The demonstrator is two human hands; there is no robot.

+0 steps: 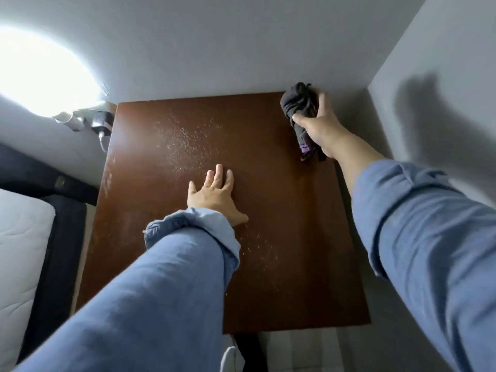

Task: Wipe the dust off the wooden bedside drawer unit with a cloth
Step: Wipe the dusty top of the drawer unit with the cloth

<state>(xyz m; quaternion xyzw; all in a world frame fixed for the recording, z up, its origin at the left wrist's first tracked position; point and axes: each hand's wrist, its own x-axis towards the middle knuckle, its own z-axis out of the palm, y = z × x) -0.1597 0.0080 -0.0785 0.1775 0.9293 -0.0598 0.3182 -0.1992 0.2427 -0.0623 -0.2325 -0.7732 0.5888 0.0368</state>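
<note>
Top view of a wooden bedside drawer unit (268,210) set in a corner between two grey walls (214,49), with a mattress (21,237) on a dark bed frame (53,251) along its left side. The person's left hand (214,197) lies open and flat, palm down, near the middle of the brown top, fingers spread toward the back wall. The right hand (319,130) is closed around a bunched dark grey cloth (299,106) with a purple patch at its lower end, pressing it at the far right corner of the top, close against the back wall. Pale dust specks (185,140) lie scattered over the centre of the surface, ahead of the left hand. Both arms wear blue sleeves (429,237). A charger plug (102,122) sits in a wall socket at the far left corner, beside a bright lamp (40,73).
</note>
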